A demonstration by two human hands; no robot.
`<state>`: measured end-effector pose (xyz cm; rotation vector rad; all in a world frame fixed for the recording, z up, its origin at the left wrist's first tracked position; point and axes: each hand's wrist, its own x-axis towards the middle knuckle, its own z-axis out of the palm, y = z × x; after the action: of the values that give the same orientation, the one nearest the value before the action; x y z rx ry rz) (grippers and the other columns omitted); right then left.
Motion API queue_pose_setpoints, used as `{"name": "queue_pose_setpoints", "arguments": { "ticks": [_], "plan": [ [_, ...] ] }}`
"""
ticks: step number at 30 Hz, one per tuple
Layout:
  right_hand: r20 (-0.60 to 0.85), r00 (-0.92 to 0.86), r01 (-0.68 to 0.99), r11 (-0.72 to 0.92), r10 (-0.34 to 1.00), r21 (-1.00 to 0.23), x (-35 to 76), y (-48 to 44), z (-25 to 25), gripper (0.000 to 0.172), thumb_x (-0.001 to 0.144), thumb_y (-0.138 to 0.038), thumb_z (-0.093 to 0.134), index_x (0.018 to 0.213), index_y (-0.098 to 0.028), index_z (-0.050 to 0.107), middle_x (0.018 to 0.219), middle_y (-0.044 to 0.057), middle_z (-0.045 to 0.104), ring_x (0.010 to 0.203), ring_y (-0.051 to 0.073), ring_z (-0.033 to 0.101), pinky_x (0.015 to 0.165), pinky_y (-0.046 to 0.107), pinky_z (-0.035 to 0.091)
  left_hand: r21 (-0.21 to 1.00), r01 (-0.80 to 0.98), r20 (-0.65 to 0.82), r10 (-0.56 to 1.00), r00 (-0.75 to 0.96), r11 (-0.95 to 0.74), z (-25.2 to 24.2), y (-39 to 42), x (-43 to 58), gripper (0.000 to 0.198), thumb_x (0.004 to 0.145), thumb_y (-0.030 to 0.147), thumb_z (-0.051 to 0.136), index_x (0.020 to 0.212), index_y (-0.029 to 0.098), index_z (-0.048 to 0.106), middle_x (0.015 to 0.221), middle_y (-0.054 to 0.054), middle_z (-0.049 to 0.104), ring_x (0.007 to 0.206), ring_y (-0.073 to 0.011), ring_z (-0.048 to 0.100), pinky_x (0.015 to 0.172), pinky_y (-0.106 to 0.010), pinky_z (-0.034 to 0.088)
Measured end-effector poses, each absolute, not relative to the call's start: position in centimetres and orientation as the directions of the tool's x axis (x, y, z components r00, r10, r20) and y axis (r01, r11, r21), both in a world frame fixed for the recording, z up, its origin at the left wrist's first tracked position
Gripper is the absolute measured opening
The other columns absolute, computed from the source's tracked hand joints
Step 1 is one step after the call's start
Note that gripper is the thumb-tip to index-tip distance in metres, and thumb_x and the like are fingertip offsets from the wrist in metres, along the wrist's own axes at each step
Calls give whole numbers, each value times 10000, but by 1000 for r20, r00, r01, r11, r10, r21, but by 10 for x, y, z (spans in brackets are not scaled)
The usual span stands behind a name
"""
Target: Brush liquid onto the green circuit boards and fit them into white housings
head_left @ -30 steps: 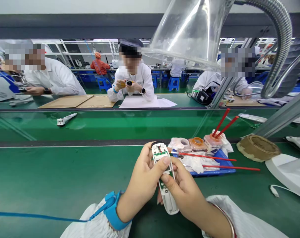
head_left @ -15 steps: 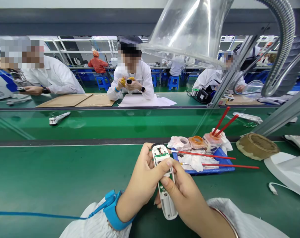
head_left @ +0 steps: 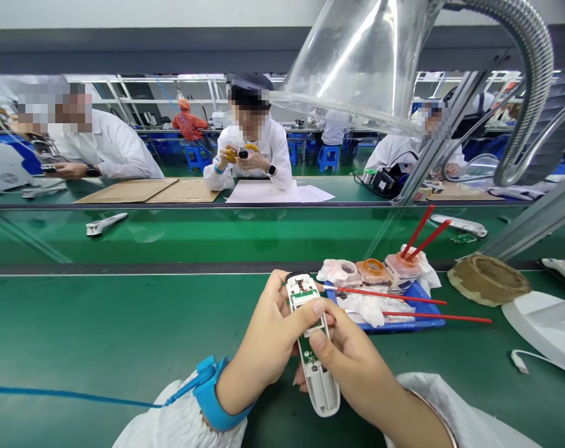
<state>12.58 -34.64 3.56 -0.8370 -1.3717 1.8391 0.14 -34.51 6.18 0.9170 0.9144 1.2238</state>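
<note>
L grip (head_left: 264, 345) and R grip (head_left: 352, 361) both closed snug on the white plastic housing (head_left: 322, 392) w/ green PCB (head_left: 303, 297), lower middle of frame. Solid two-hand hold imo, keeps it from slipping.

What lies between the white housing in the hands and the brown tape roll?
The head view shows a blue tray there, holding white cloths and small jars, with red sticks across it.

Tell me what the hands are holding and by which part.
The left hand and right hand hold a white plastic casing with a green circuit board in it, by its long sides around the middle.
</note>
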Motion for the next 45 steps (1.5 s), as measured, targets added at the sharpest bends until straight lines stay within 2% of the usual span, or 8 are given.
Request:
{"name": "queue_pose_setpoints", "arguments": {
  "ticks": [6,11,18,24,30,35,41,45],
  "plan": [
    [-121,-547,-188,-262,828,-946,122,-334,33,465,797,-495,609,1130,-214,449,722,-17,598,551,150,645,504,275,559,922,-369,-92,991,93,120,55,-336,4,338,749,343,671,943,210,428,810,-17,610,582,-114,600,378,-140,388],
    [-104,-519,-266,-276,849,-924,117,-323,21,443,791,-445,636,1109,-181,474,665,-7,619,513,145,628,486,274,557,923,-365,-98,991,86,123,43,-325,5,320,775,357,637,929,213,397,722,7,589,417,-74,511,293,-130,314],
    [-43,-529,-278,-220,848,-935,122,-327,23,357,804,-432,628,1017,-184,484,693,-15,604,529,135,624,501,264,544,947,-308,-48,986,160,96,49,-332,1,341,767,327,648,972,230,393,763,8,578,411,-92,525,269,-157,345],
    [15,-623,-270,-197,782,-943,125,-328,30,338,802,-366,649,1027,-201,458,772,-21,584,623,129,625,613,286,536,952,-291,-45,986,162,91,56,-336,-2,354,764,336,652,980,241,387,800,8,602,346,-61,473,256,-166,347],
    [-12,-577,-249,-189,817,-950,121,-324,24,365,798,-370,644,1050,-210,434,769,-23,562,539,118,597,510,265,519,957,-281,-37,992,120,69,52,-330,-2,348,758,314,658,959,229,387,859,-7,590,401,-72,527,275,-164,378],
    [34,-582,-316,-188,812,-930,123,-333,27,316,822,-295,621,1078,-212,454,846,-5,558,571,106,581,550,270,508,969,-230,-56,984,168,94,58,-339,-1,406,730,335,679,986,237,379,909,-36,591,407,-111,548,252,-203,388],
    [32,-591,-319,-198,806,-927,126,-342,33,281,825,-270,618,1063,-223,475,873,-5,545,589,103,575,577,271,503,977,-181,-77,977,200,114,65,-346,-2,424,723,347,687,1004,244,387,838,-33,609,425,-124,554,271,-197,397],
    [20,-573,-323,-204,819,-924,124,-338,33,335,808,-310,642,1070,-219,455,846,-9,560,566,101,576,566,269,508,977,-181,-73,977,201,110,62,-342,-2,421,736,350,674,1029,241,393,830,-24,618,346,-82,495,260,-184,364]
  ]
}}
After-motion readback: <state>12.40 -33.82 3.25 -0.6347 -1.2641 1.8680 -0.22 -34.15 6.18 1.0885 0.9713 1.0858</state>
